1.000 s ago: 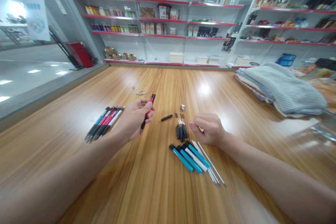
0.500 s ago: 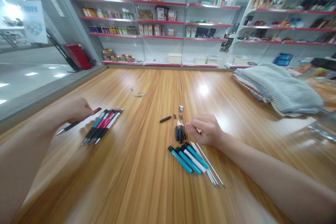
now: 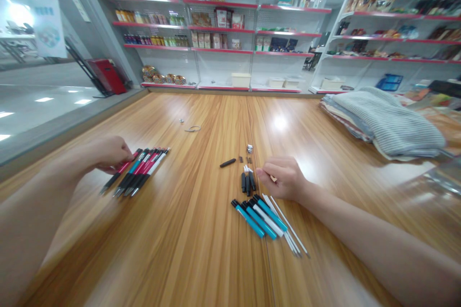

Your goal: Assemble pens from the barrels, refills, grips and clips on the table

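Observation:
My left hand [image 3: 108, 152] is at the left of the wooden table [image 3: 187, 230], fingers closed on a red pen [image 3: 117, 175] that lies against the left side of a row of several assembled pens [image 3: 142, 175]. My right hand [image 3: 283, 177] rests near the table's middle in a loose fist, with something small I cannot make out pinched in it. Just left of it lie black pen tips [image 3: 248, 181], and in front of it several teal pen barrels [image 3: 259, 216] and white refills [image 3: 288, 230].
A loose black pen part [image 3: 227, 162] and small springs and bits [image 3: 248, 149] lie beyond the right hand. Folded grey cloth [image 3: 385, 122] is stacked at the right. A wire ring [image 3: 193, 129] lies farther back. Store shelves [image 3: 223, 29] line the far wall.
My left hand carried the red pen from the table's middle out to the left, then brought it down beside the row of assembled pens. The right hand has stayed still.

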Motion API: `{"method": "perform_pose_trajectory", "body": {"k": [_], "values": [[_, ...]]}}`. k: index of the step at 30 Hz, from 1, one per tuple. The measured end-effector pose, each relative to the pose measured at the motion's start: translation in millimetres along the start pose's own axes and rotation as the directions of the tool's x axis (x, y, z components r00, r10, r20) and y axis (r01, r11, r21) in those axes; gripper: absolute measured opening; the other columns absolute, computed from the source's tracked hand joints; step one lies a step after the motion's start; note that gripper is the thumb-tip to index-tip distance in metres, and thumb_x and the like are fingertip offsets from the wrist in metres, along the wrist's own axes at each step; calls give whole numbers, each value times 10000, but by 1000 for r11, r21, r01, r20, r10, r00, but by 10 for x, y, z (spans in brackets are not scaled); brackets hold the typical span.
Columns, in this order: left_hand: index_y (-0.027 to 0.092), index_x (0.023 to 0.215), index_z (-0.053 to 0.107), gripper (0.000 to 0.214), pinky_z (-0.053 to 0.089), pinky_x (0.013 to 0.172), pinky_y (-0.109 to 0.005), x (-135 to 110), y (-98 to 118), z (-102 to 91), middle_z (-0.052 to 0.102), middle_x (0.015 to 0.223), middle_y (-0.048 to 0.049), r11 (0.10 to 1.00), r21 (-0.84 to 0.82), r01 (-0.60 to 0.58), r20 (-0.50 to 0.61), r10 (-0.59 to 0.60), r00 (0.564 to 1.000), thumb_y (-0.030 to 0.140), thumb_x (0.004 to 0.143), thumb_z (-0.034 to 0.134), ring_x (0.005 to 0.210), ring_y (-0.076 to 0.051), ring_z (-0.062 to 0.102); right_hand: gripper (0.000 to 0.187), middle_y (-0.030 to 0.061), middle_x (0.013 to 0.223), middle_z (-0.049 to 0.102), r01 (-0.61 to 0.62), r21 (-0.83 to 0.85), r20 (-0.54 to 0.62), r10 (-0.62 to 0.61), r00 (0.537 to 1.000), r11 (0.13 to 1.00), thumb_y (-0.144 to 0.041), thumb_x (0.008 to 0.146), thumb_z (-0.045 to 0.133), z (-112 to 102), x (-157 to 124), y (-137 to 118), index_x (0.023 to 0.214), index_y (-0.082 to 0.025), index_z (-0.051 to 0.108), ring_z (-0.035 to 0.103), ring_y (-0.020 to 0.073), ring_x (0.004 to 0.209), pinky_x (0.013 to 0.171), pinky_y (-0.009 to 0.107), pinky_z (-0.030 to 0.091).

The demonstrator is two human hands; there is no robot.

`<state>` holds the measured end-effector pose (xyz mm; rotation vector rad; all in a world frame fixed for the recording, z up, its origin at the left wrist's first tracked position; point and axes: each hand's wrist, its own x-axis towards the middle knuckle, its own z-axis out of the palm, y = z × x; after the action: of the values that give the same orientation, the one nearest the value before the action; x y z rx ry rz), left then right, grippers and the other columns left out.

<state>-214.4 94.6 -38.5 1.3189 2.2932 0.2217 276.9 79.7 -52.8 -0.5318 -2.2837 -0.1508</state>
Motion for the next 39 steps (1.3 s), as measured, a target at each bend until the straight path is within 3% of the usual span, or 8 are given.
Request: {"method": "perform_pose_trajectory", "body": {"k": [3,11,23,30,35,39], "values": [[105,759,622,196,470,523,-218,-31,40,-6,612,569,-28,998,-5,59,99,-59,993,269,669,679,608,-173,603,354,-36,549,337,2,-8,1,-2,1000,1000,-185,863,532,5,-3,2,571,-193,331,296,106,511,511,295,198],[100,831,624,282,502,604,-265,-227,183,-15,638,617,-24,997,-75,5,116,4,993,323,678,705,683,-188,606,350,-34,546,355,5,-4,1,-5,1000,1000,-186,862,534,10,8,3,572,-195,337,310,108,511,516,295,207],[94,850,627,340,489,602,-254,-157,137,19,638,636,-22,995,-93,-26,133,38,990,379,682,708,695,-184,597,345,-33,542,373,7,-12,5,-7,1000,1000,-195,865,527,6,11,-2,567,-192,354,323,106,506,514,294,208],[106,958,595,702,429,506,-222,-385,294,-78,680,817,-83,1000,19,11,111,-13,994,648,542,756,781,-233,623,351,-31,537,376,5,-24,3,-5,1000,1000,-197,869,523,8,11,-6,558,-192,361,320,105,501,506,296,205],[122,1197,477,976,370,482,-196,-508,335,-89,658,902,-118,995,96,-39,94,30,995,608,427,828,786,-253,604,353,-31,535,377,9,-30,4,-9,1000,999,-201,874,518,5,15,-9,559,-193,358,323,106,499,511,293,205],[139,1252,443,1000,403,490,-205,-439,278,-45,663,909,-117,992,118,-42,111,28,993,621,456,809,785,-255,607,354,-31,535,382,11,-28,4,-11,1000,1000,-203,875,518,4,17,-9,558,-193,361,325,105,499,509,289,203]]}}
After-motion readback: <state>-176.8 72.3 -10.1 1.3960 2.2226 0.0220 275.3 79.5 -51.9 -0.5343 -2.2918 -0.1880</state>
